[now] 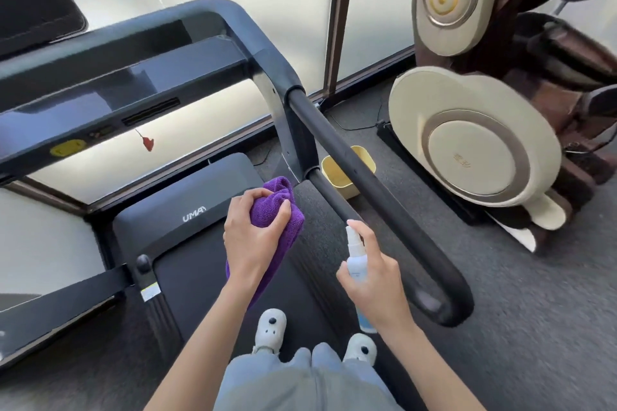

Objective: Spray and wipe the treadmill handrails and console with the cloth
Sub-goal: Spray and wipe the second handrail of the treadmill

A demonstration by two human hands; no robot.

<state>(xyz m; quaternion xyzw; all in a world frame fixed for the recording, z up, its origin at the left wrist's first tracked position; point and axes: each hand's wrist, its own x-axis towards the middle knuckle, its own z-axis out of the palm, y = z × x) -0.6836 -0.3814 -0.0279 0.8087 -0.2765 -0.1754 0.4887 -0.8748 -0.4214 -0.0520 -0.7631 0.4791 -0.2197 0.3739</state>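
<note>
Her left hand [253, 237] bunches the soft purple cloth [277, 210] over the belt; it looks light and easily wadded. Her right hand [370, 284] grips the small spray bottle [356, 257], aimed beside the right handrail [374, 183].

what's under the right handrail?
Beneath the right handrail: a yellow bin, partly hidden by the rail, on grey carpet. Its contents can't be seen.

The cloth [277, 207] is left of the spray bottle [355, 253], the handrail [377, 197] just right of both.
</note>
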